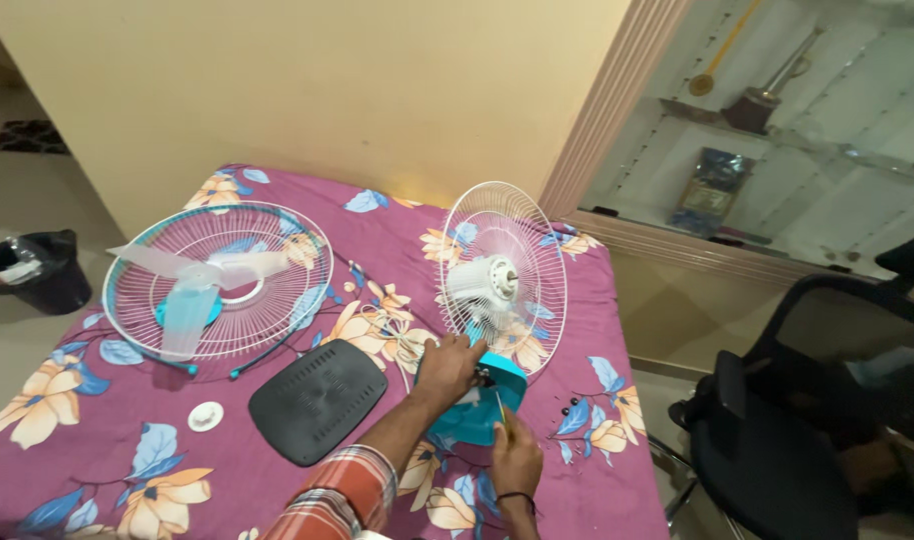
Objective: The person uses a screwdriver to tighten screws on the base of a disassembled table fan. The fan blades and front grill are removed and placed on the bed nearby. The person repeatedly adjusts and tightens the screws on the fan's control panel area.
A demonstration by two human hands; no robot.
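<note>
Both hands work at the near edge of the bed (97, 470), closest to the camera, so start there: the left hand (447, 368) is closed over the top of the teal fan body (472, 405), apparently to steady it, while the right hand (517, 455) is wrapped around a thin tool (501, 408), probably a screwdriver, whose tip points up into the body. A plaid sleeve (342, 495) covers the left forearm.

Going from the left: a black bin (37, 268) with a bag in it stands on the floor beside the bed. On the floral purple sheet lies the front grille (217, 280), flat, with the pale blade (192, 285) resting on top of it, both well apart from the hands and likely set aside to keep them out of the way. Near it, toward the camera, sits a small white cap (206, 415). Just right of that lies the black base (318, 400), also flat, just beside the left forearm.

Next comes the fan body, standing by the bed's right edge with the rear grille (504, 275) upright and the white motor (487, 285) with its bare shaft facing the camera. A few small dark screws (574, 407) lie on the sheet just right of the body, within easy reach.

Farther right a black chair (777, 430) stands on the floor, and behind it glass shelves (777, 130) hold some ornaments.
</note>
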